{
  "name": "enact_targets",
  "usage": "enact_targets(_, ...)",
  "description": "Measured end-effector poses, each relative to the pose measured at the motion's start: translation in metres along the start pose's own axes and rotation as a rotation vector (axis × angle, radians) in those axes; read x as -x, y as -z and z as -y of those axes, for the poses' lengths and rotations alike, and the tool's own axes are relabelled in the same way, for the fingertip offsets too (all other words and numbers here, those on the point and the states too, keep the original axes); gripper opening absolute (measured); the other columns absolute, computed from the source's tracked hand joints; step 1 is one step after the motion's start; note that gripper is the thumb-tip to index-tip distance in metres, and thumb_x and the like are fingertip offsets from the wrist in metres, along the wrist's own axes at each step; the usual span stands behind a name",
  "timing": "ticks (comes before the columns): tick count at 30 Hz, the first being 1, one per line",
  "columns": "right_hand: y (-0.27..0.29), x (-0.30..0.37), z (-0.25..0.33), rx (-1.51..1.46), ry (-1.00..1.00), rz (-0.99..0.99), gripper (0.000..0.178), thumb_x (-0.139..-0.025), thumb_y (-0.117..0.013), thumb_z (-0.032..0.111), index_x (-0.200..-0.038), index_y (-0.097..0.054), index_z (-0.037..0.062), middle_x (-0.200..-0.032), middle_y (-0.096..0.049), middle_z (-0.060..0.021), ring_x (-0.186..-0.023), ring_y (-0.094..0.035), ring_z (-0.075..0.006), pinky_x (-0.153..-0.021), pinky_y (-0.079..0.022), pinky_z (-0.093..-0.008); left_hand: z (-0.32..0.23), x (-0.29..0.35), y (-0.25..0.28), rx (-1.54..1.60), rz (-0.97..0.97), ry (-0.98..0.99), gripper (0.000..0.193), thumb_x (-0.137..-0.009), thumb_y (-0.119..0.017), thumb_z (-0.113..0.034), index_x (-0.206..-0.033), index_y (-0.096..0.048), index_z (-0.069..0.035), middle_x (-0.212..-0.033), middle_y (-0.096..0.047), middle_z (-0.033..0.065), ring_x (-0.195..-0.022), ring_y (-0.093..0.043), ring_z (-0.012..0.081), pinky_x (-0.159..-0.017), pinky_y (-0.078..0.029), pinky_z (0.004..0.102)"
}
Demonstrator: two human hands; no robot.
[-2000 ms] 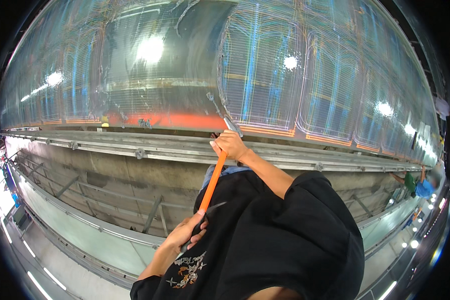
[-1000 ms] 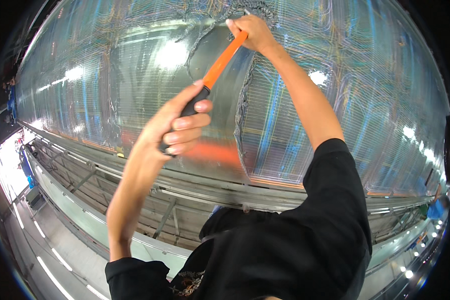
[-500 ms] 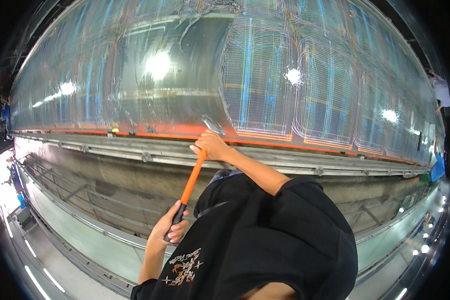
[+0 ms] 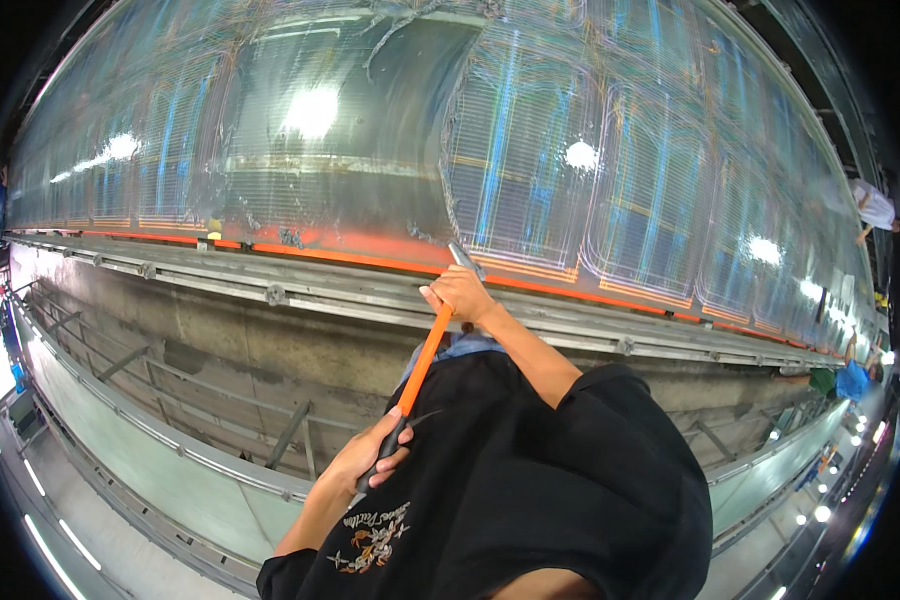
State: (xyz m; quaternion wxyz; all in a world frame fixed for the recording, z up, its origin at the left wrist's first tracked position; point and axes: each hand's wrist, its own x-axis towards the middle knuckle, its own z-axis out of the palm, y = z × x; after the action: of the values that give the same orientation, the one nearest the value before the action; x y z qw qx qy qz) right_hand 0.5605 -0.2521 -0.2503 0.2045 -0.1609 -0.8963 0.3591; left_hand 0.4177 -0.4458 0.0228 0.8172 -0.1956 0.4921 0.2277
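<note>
We see a long-handled scraper [image 4: 427, 362] held slantwise across the front of the body, its metal head [image 4: 458, 254] up at the near edge of a broad, glossy surface [image 4: 330, 200] streaked with coloured lines. Our left hand [image 4: 375, 450] is low on the tool, fingers curled closed around the black grip; our right hand [image 4: 462, 292] is closed about the upper end, just below the head, with no gap we can make out between fingers and tool. The head lies beside the lower end of a grey, ragged ridge [image 4: 448, 190] — whether its edge touches the surface, we cannot tell. Left of it, along a red band [image 4: 350, 244], sit small grey clumps [image 4: 290, 238], and a metal rail [image 4: 370, 298] runs below. We judge the step in hand to be scraping, with the tool at the near end of a stroke. The next move, as we read it, calls for setting the head flat against the ridge's edge — right hand guiding and pressing, left hand steadying the grip — and keeping the pressure even.
</note>
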Motion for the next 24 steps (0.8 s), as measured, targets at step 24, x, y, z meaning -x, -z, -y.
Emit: enact_targets(24,0.146,-0.368,-0.335,0.186,0.092,-0.568,0.045,-0.094,-0.062,0.021,-0.053,-0.048,0.0083,-0.048,-0.050,-0.0074,-0.042,-0.050,-0.0282,-0.046,-0.043,-0.0398,-0.495,-0.035,-0.098,-0.023,-0.041,-0.139,0.043,-0.106,-0.040,-0.049,-0.085,-0.046,-0.012,-0.043,-0.034,-0.0068,-0.024,-0.028,0.0070,-0.022,-0.027,0.0248)
